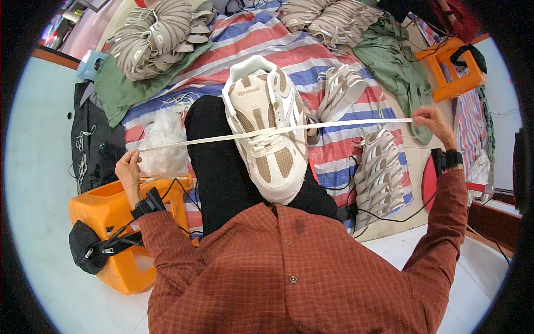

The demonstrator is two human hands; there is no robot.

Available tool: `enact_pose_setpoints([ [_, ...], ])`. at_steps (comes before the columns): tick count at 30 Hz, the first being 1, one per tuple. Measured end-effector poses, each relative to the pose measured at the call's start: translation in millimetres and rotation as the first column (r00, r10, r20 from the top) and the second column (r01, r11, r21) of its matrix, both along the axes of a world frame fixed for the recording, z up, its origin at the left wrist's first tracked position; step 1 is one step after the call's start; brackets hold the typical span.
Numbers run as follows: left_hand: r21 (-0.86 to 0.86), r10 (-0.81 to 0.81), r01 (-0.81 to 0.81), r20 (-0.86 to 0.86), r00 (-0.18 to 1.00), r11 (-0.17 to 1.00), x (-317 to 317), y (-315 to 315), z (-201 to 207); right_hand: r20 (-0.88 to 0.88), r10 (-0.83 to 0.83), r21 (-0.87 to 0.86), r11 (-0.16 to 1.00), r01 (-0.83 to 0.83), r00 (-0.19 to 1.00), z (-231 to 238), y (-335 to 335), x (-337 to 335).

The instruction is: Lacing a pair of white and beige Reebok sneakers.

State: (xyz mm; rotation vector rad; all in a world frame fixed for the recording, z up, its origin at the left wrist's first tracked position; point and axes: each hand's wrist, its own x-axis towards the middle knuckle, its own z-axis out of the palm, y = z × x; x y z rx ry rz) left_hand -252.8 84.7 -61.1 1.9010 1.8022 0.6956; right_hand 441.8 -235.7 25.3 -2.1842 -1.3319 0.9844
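Observation:
A white and beige sneaker [278, 167] rests on my lap, its toe toward me and its tongue facing up. From its lowest eyelets a flat white shoelace [356, 123] runs out to both sides, drawn nearly straight. My left hand [129, 167] pinches one lace end, out to the left above the orange stool. Far to the right, my right hand [435, 126] is closed on the other end at a slightly greater height. The upper eyelets of the sneaker carry no visible lace.
Striped plastic sheeting [245, 42] covers the floor ahead. Stacks of beige shoe uppers [150, 39] lie on it, with another stack [380, 175] at right. A clear plastic bag [164, 142] sits by my left knee. Orange stools [105, 206] and black cables flank me.

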Motion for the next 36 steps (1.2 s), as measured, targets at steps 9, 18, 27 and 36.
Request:
enact_pose_setpoints([
  [9, 0.107, 0.056, -0.053, -0.023, 0.998, 0.993, -24, 7, -10, 0.248, -0.085, 0.025, 0.996, 0.081, 0.965, 33, -82, 49],
  [18, 0.196, 0.151, -0.124, -0.131, 0.98, 0.973, -42, 20, -4, 0.665, -0.165, 0.065, 0.984, 0.163, 0.728, 29, -223, 140],
  [27, 0.11, 0.49, -0.512, 0.178, 0.853, 0.852, -93, 30, -32, 0.87, -0.382, 0.325, 0.92, 0.219, 0.312, -6, -283, 168],
  [36, -0.098, 0.397, -0.558, 0.803, 0.446, 0.824, -48, 37, -4, -0.048, -0.909, 0.488, 0.341, 0.803, 0.415, -91, -304, 179],
])
